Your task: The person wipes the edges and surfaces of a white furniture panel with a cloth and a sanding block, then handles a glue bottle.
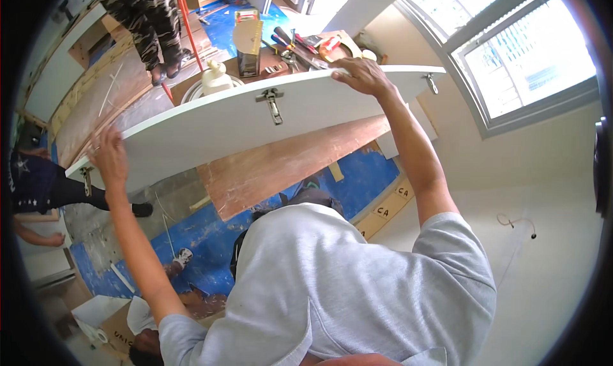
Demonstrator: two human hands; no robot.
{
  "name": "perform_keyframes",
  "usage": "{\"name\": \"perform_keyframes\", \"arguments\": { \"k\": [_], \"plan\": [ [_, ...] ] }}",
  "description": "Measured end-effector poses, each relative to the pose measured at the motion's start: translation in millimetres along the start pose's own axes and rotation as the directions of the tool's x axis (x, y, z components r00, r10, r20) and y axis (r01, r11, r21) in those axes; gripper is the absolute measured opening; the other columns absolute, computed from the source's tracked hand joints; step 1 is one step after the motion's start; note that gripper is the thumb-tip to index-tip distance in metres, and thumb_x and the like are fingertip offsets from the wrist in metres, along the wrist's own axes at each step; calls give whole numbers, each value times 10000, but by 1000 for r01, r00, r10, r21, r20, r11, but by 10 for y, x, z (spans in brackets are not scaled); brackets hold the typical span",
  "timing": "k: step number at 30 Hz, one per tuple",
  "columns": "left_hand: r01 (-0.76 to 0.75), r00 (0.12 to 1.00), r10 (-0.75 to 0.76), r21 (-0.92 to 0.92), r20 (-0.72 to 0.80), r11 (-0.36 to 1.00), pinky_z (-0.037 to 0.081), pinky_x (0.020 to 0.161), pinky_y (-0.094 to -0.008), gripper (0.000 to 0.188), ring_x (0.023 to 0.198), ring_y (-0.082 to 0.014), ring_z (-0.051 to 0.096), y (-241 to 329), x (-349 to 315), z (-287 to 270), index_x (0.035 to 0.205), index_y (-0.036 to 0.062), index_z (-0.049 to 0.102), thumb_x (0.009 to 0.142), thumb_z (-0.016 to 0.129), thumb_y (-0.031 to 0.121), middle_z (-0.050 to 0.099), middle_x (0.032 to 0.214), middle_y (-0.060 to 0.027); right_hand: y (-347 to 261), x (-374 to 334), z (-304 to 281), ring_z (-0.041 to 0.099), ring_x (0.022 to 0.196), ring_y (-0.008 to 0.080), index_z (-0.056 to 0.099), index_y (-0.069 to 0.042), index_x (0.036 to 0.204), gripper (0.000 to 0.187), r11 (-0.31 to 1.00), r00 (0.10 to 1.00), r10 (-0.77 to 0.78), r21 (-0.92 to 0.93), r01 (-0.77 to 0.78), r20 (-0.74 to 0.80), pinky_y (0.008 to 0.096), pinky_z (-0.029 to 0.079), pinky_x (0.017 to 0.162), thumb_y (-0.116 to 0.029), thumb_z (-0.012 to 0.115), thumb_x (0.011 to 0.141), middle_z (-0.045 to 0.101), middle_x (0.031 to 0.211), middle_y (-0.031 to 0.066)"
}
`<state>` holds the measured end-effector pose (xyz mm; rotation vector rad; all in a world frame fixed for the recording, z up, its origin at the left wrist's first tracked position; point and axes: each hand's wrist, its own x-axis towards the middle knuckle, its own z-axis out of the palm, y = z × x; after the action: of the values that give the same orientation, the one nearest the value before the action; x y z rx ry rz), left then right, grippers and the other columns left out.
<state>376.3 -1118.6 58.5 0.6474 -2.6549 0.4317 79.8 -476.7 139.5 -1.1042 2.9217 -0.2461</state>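
A long white cabinet door [211, 128] stands on edge across in front of me, with metal hinges on the face toward me; one hinge [272, 104] is near its middle. My right hand [365, 76] is closed over the upper edge toward the right end, fingers bent over the far side. Near the left end, my left hand [110, 158] grips the same edge; its fingers are slightly blurred. Another hinge [86, 179] lies just below my left hand, and a third hinge [430, 83] sits past my right hand. The door hides part of the workbench behind it.
Behind the door, a workbench holds hand tools [290, 46], a cream plastic bottle [216, 78] and a cardboard box [248, 43]. A brown wood panel [281, 168] lies below. People stand at far left and left; another is low at lower left. A window [523, 59] is at right.
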Motion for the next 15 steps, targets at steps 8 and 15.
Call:
{"name": "perform_keyframes", "arguments": {
  "k": [8,15],
  "plan": [
    [-278,956,292,-405,-29,871,412,1025,-496,454,1149,-308,613,2328,26,-1135,1323,102,655,1032,589,444,690,1243,-109,194,-29,60,699,1100,346,706,-143,1308,540,976,988,-112,178,130,-106,481,499,983,-552,440,1077,761,1159,142],
    [-339,910,413,-526,26,780,404,1030,-486,559,1159,-353,621,3919,102,-1601,1416,98,603,1018,593,490,680,1261,-138,496,56,82,720,1049,276,691,-86,1299,323,854,971,-134,473,215,-200,384,542,914,-28,541,1019,761,1101,130]
  ]
}}
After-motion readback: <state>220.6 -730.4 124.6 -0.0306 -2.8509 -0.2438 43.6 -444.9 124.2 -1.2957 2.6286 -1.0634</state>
